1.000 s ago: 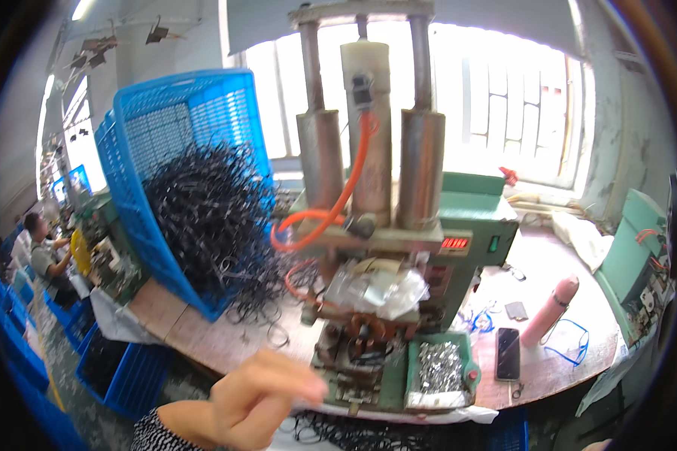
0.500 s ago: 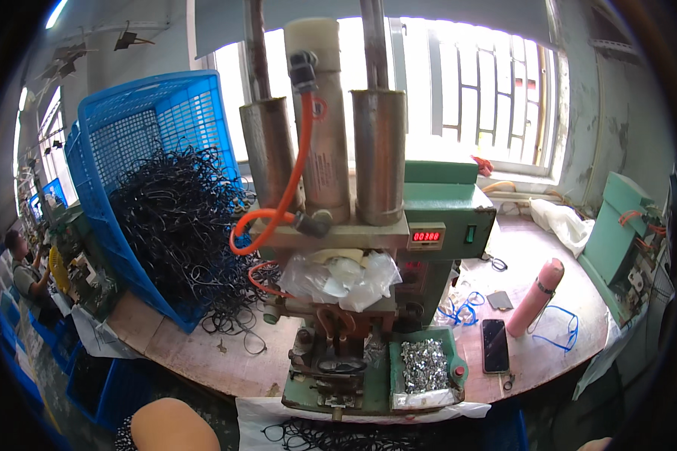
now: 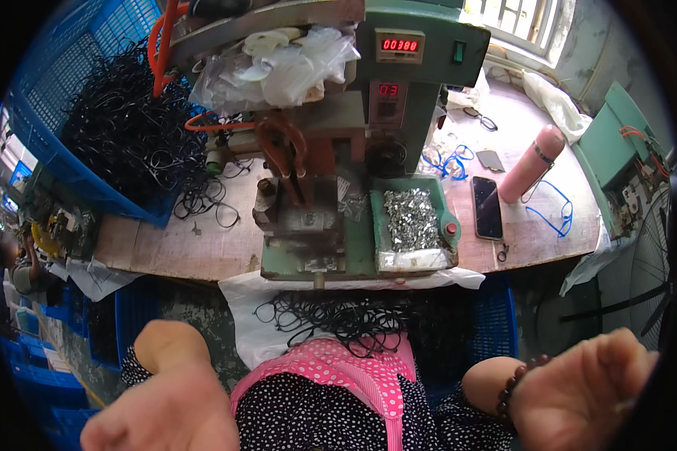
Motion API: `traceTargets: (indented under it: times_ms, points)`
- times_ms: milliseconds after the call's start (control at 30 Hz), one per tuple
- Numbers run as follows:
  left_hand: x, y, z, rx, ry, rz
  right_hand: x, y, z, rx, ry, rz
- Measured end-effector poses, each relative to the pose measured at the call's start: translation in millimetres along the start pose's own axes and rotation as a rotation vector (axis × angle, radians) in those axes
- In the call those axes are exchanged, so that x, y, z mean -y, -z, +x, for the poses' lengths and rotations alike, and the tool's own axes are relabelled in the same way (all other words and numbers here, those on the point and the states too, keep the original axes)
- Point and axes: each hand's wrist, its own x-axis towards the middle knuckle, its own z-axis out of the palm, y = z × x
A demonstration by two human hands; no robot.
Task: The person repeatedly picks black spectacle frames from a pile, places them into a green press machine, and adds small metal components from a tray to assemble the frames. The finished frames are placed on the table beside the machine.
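My left hand is raised at the lower left, palm side showing, with most of its fingers cut off by the frame's lower edge. On the lower right my right hand is lifted too, a dark bead bracelet round its wrist; its fingers run into the dark rim. I see nothing held in either hand, and both are apart from the bench. Between them, black looped cords lie on white sheeting by my pink dotted apron. Beyond stands a green press machine.
A green tray of small shiny metal pieces sits at the press. Rightward are a phone, a pink bottle and a blue cord. A tilted blue crate of black cords stands left. A person is far left.
The view has tipped downward, so the press sits higher and my lap shows. Both my hands have come up into view at the lower left and right.
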Motion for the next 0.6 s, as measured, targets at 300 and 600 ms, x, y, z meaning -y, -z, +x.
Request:
traceTargets:
  times_ms: [300, 600]
  points:
    - [-4, 84, -60, 0.658, 0.637, 0.012, -141, 28, -113, 0.738, -0.725, -1.101]
    - [15, 154, -135, 0.995, 1.508, 0.283, -205, 29, -138, 0.693, -0.624, -1.095]
